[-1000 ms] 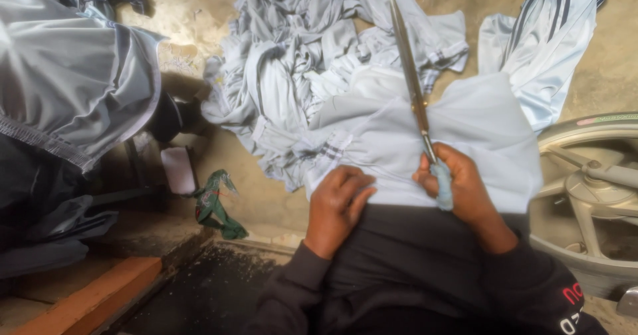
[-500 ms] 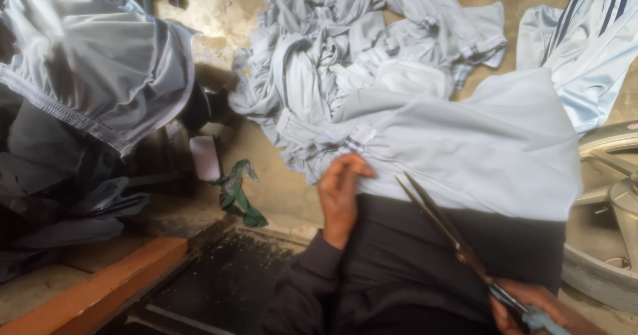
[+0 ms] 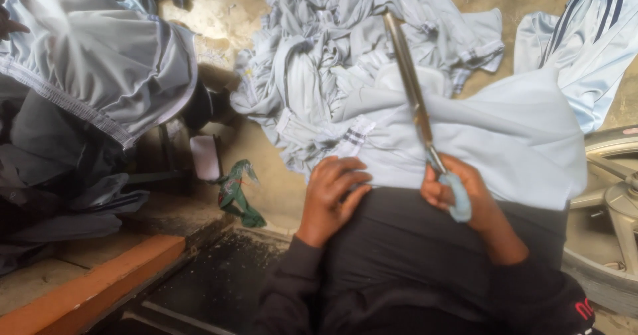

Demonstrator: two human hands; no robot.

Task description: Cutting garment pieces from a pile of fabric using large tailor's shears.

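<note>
On the lap, right in the middle of the view, the right hand [image 3: 465, 192] is wrapped tight around the pale blue handle of a long pair of scissors [image 3: 415, 102]. The blades stay together and point up and away over the cloth, probably so the tip stays clear of the other hand. The left hand [image 3: 330, 192] isn't gripping anything; it lies flat with fingers spread on the edge of a light grey garment [image 3: 492, 142], which looks like pinning it to the knee so it doesn't slide.

That garment drapes over the dark trousers [image 3: 412, 255], with a little striped trim just above the left fingers. Beyond it there's a rumpled pile of the same grey clothes [image 3: 319, 56] on the dusty floor, close enough to grab from. Another striped piece [image 3: 585, 49] lies at upper right, near a wheel [image 3: 611, 202]. Off to the left hangs a big grey garment [image 3: 86, 62], and a green scrap [image 3: 236, 192] lies by an orange plank [image 3: 93, 288].
</note>
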